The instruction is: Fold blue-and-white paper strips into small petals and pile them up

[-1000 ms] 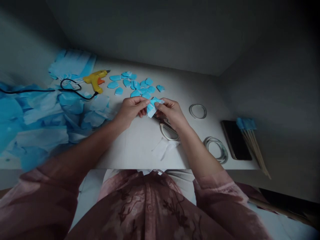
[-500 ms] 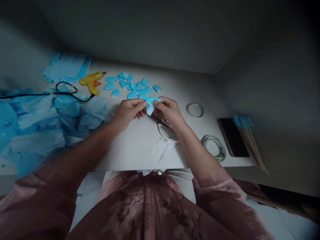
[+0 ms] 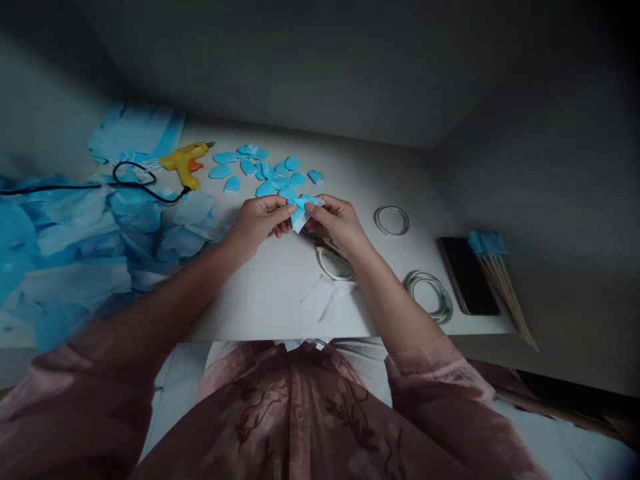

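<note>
- Left hand [image 3: 256, 221]: thumb and fingers pinched together on left side of blue-and-white fabric piece [image 3: 301, 212].
- Right hand [image 3: 341, 223]: same pinch, right side.
- Piece sits between both hands, above desk [image 3: 270, 303], lower corner pointing down.
- Scissors [image 3: 320, 261] on desk, partly under right hand.
- Cut blue pieces [image 3: 265, 171] just beyond hands; yellow glue gun [image 3: 184, 163] left of them.

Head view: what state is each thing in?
Piece: pinched between left hand and right hand
Scissors: partly hidden; open or shut unclear
Glue gun: on its side, cord attached
Cut pieces: scattered, some overlapping
Sheets: loosely heaped
Masks: stacked
White scrap: lying loose
Small coil: wound
Large coil: wound
Phone: lying flat, screen dark
Sticks: bunched, blue-tipped
</note>
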The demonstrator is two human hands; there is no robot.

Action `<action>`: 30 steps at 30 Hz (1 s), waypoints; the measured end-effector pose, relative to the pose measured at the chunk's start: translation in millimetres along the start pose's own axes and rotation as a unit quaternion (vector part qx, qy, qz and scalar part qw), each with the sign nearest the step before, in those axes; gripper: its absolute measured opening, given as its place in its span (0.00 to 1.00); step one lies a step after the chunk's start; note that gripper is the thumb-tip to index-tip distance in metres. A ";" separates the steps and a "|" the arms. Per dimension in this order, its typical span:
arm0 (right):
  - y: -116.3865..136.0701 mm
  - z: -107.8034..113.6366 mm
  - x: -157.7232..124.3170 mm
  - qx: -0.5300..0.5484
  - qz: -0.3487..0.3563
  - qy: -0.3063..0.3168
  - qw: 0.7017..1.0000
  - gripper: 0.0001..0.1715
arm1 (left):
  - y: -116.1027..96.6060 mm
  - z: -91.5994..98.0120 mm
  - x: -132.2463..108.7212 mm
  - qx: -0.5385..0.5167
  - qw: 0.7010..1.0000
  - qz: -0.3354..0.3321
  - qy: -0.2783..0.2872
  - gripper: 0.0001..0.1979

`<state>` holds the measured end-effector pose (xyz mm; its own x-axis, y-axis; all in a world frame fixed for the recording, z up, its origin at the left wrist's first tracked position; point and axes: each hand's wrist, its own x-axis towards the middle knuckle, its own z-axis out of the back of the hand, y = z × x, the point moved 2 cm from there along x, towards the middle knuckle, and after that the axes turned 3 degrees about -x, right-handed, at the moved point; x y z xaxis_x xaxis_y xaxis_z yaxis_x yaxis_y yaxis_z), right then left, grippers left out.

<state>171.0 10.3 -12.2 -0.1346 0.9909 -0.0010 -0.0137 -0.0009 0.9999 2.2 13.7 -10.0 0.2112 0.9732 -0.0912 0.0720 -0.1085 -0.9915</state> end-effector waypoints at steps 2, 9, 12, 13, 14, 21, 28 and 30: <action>0.0 0.0 -0.2 0.000 0.000 0.004 1.000 0.27 | 0.2 0.1 0.1 -0.002 1.000 -0.001 -0.002 0.13; -1.5 -0.4 0.2 -0.016 0.003 0.023 1.000 0.26 | 0.7 -0.1 0.2 -0.007 1.000 -0.012 -0.010 0.10; -2.9 -0.3 0.7 -0.025 0.010 0.025 0.999 0.24 | 1.3 0.0 0.6 -0.007 1.000 -0.021 -0.001 0.10; -3.4 -0.2 0.9 -0.028 0.014 0.025 0.999 0.23 | 1.4 0.2 0.8 -0.007 1.000 -0.025 0.002 0.10; -3.8 -0.2 1.1 -0.031 0.020 0.026 0.999 0.22 | 1.5 0.5 0.9 -0.007 1.000 -0.028 0.004 0.09; -5.7 -1.4 1.4 -0.062 0.040 0.054 0.996 0.19 | 0.6 1.7 1.0 0.006 0.999 -0.044 -0.019 0.06; 0.7 4.0 1.5 -0.068 0.054 0.024 0.996 0.20 | -0.1 -1.3 -1.1 0.004 1.000 -0.028 -0.009 0.06; 2.4 2.7 0.4 -0.064 0.059 0.036 0.996 0.21 | 0.5 -1.4 -1.2 0.019 1.000 -0.023 0.003 0.07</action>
<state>173.5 11.0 -9.7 -0.2137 0.9707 0.1101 -0.1183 -0.1376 0.9834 3.3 12.2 -10.2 0.2142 0.9758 -0.0446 0.0452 -0.0555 -0.9974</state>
